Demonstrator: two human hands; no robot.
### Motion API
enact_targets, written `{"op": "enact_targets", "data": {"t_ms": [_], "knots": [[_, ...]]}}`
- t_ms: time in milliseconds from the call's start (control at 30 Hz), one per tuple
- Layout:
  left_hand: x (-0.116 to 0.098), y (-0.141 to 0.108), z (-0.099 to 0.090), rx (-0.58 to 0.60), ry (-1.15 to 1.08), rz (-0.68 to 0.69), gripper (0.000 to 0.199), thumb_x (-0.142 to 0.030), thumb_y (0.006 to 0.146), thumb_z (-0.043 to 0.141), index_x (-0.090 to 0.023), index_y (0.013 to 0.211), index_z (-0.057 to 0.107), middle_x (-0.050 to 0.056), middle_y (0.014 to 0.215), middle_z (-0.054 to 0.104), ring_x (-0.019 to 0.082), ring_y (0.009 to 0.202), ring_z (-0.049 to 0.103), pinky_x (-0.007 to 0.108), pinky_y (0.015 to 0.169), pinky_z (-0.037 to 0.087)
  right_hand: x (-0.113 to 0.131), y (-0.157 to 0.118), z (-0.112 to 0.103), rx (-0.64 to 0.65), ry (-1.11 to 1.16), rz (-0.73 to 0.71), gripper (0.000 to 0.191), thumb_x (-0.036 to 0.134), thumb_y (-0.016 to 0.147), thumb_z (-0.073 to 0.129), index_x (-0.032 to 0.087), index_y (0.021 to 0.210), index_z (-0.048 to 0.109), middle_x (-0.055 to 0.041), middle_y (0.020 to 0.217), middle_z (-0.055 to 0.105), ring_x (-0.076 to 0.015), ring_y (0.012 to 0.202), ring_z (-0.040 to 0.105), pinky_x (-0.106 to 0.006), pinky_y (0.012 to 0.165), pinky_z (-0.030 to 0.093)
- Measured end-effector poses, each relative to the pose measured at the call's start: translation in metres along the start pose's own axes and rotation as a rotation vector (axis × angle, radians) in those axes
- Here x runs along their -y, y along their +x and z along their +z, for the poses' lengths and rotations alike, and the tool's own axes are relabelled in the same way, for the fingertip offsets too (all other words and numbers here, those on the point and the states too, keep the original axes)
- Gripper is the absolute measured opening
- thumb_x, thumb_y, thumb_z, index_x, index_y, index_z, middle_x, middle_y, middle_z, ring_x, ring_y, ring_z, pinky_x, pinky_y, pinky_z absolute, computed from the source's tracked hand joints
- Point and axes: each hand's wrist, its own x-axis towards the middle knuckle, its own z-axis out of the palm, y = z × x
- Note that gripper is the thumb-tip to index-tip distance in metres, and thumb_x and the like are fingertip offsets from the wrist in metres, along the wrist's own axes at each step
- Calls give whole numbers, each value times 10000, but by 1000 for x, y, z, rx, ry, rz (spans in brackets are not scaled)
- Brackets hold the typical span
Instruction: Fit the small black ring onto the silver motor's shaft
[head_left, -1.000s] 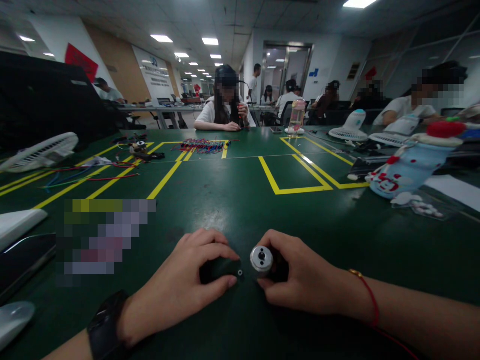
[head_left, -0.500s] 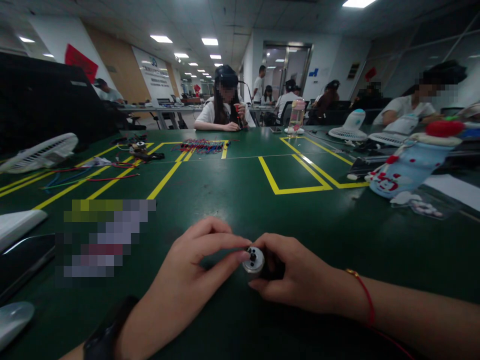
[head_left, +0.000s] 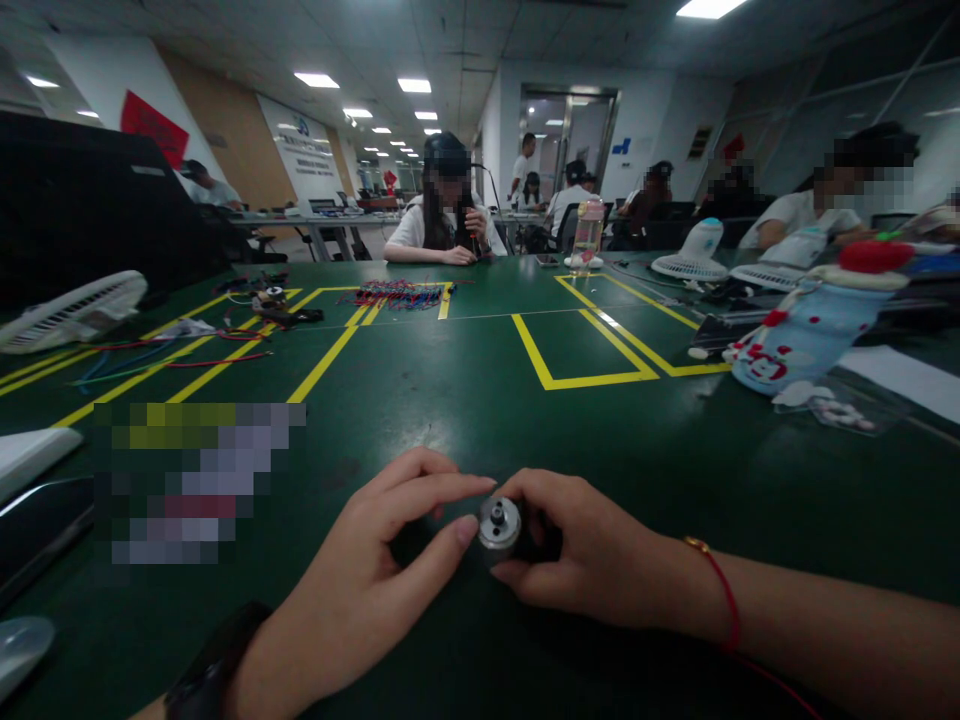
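Left hand (head_left: pixel 375 560) has loosened beside the cylinder (head_left: pixel 499 541) (right hand (head_left: pixel 596 550) gripping).

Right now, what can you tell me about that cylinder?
The cylinder looks like silver metal. Its flat, round top faces up, with a small stud in the middle and dark holes beside it. It stands roughly upright over the table, held from the right by the right hand. The left hand, thumb and forefinger apart, is close by its left edge; contact is unclear. Its base is hard to make out.
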Motion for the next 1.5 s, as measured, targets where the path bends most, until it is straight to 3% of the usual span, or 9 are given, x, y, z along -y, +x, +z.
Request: {"op": "enact_targets", "data": {"t_ms": [233, 367, 900, 1100, 1300, 1500], "knots": [[27, 4, -10, 28, -109, -313, 192, -350, 922, 507, -248, 969, 661, -16, 848, 638, 175, 798, 586, 272, 706, 434, 2, -3, -2, -6, 29, 32, 313, 211, 706, 683, 215, 991, 555, 28, 825, 591, -112, 651, 535, -223, 548, 424], [29, 6, -13, 3, -146, -384, 226, -404, 911, 509, -239, 974, 651, -29, 734, 592, 155, 671, 540, 245, 601, 400, 2, -4, -2, -15, 35, 38, 312, 185, 690, 676, 205, 975, 550, 22, 833, 590, -112, 654, 535, -220, 549, 432], [20, 5, -6, 53, -54, -188, 200, -296, 927, 494, -220, 943, 678, 17, 898, 663, 182, 808, 612, 295, 731, 486, 4, -1, -3, 4, 79, 47, 305, 161, 693, 663, 193, 975, 551, 14, 802, 586, -115, 633, 527, -212, 525, 416], [8, 5, 0, 59, -20, -84, 245, -305, 937, 503, -287, 1121, 665, 16, 896, 621, 165, 793, 585, 274, 698, 473, 0, 0, 1, -9, 36, 25, 305, 221, 712, 688, 205, 985, 554, 25, 796, 583, -117, 636, 527, -227, 537, 407], [-4, 11, 1, 49, -51, 1, 208, -276, 915, 557, -316, 1054, 707, -10, 806, 566, 137, 737, 558, 234, 621, 437, -1, 0, 2, -19, -26, 9, 232, 241, 725, 683, 195, 917, 559, 26, 757, 559, -115, 614, 502, -235, 533, 388], [-2, 8, -4, -71, -70, -37, 178, -284, 904, 576, -321, 1006, 718, -13, 818, 512, 140, 757, 539, 244, 656, 435, 2, 0, 0, -21, 4, 7, 276, 226, 715, 684, 202, 964, 567, 21, 780, 575, -116, 624, 512, -227, 534, 388]]}}
